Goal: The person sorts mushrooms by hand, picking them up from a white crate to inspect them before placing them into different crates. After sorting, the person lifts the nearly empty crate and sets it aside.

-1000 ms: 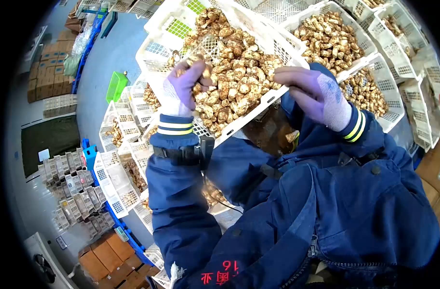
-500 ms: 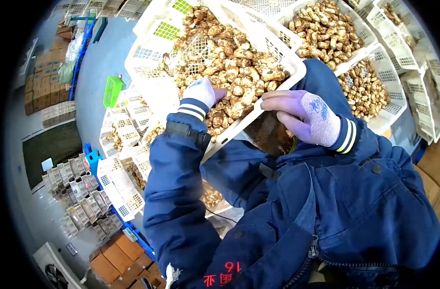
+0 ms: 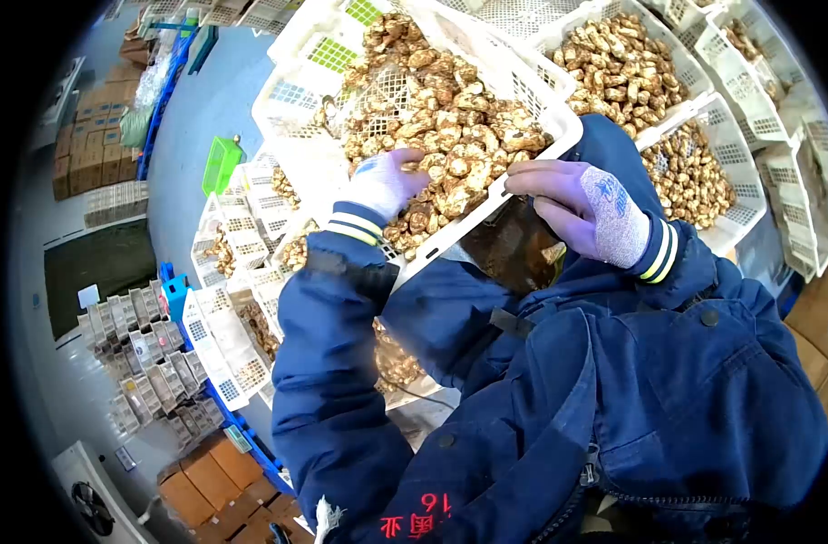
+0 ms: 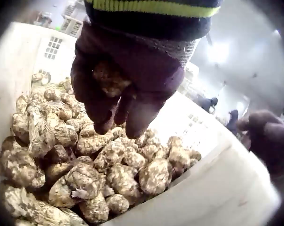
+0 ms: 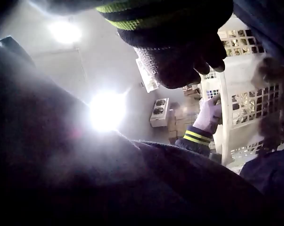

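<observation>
A white plastic crate (image 3: 459, 232) tilts in front of me, holding a heap of brown-and-white mushrooms (image 3: 464, 131). Low over the heap, my gloved left hand (image 3: 383, 185) has its thumb and forefinger apart in the head view. The left wrist view shows a brown mushroom (image 4: 110, 80) in that hand's palm, with fingers bent around it and fingertips pointing down at the heap. My gloved right hand (image 3: 597, 210) lies at the crate's near rim, its fingers nearly straight and fingertips right at the edge, holding nothing.
To the right stand further crates of mushrooms, one with larger pieces (image 3: 618, 77) and one with small ones (image 3: 695, 177). More white crates (image 3: 216, 340) line the left side, near a green basket (image 3: 221, 163). Cardboard boxes (image 3: 210, 476) are stacked at lower left.
My left hand, raised with mushrooms in its fingers a second ago, has come down to the heap. My right hand has shifted slightly left and down, to the crate's rim.
</observation>
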Available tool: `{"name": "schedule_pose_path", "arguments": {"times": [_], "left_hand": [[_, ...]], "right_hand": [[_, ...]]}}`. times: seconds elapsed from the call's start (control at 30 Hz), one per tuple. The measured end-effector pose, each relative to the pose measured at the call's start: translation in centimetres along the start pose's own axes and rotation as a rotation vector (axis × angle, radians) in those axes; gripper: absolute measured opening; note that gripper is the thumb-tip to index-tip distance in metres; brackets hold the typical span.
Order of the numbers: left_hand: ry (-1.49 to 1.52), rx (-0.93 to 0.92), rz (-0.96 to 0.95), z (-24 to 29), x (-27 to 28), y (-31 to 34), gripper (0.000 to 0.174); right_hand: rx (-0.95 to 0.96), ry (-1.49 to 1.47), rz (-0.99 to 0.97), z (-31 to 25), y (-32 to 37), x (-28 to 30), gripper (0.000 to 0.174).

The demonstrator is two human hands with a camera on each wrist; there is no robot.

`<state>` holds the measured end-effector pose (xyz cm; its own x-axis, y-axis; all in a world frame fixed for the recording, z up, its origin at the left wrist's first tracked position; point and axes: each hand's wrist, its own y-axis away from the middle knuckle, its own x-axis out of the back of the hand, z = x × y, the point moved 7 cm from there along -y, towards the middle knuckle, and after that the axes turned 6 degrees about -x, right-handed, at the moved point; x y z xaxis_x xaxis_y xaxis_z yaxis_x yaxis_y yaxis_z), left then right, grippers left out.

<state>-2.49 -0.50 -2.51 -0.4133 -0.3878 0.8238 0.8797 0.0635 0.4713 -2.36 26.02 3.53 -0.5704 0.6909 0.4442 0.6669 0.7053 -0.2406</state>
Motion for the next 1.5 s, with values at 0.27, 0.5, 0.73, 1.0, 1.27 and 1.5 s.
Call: {"name": "schedule_pose_path", "arguments": {"times": [0.27, 0.5, 0.73, 1.0, 1.27, 1.5], "left_hand": [[-0.432, -0.242, -0.026, 3.4, -2.9, -3.5, 0.04], [1.15, -0.147, 0.026, -0.8, 1.2, -0.3, 0.014], [1.18, -0.502, 0.106, 6.7, 2.3, 4.0, 0.027], [1.754, -0.106, 0.129, 8.5, -1.3, 5.1, 0.054], [2.047, -0.521, 0.1, 7.3, -2.9, 6.8, 0.042], [1.866, -0.457, 0.327, 7.3, -3.1, 7.2, 0.036]], "right_hand": [[-0.02, -0.008, -0.004, -0.7, -0.4, 0.5, 0.027], [-0.037, 0.01, 0.046, 0.6, -0.3, 1.5, 0.028], [-0.302, -0.322, 0.023, 1.0, -1.1, 0.4, 0.046], [-0.563, -0.703, -0.116, 1.7, -1.8, 0.1, 0.048], [-0.499, -0.59, 0.129, 2.8, 1.1, 5.8, 0.036], [-0.209, 0.77, 0.237, 7.1, 6.3, 16.5, 0.053]]}}
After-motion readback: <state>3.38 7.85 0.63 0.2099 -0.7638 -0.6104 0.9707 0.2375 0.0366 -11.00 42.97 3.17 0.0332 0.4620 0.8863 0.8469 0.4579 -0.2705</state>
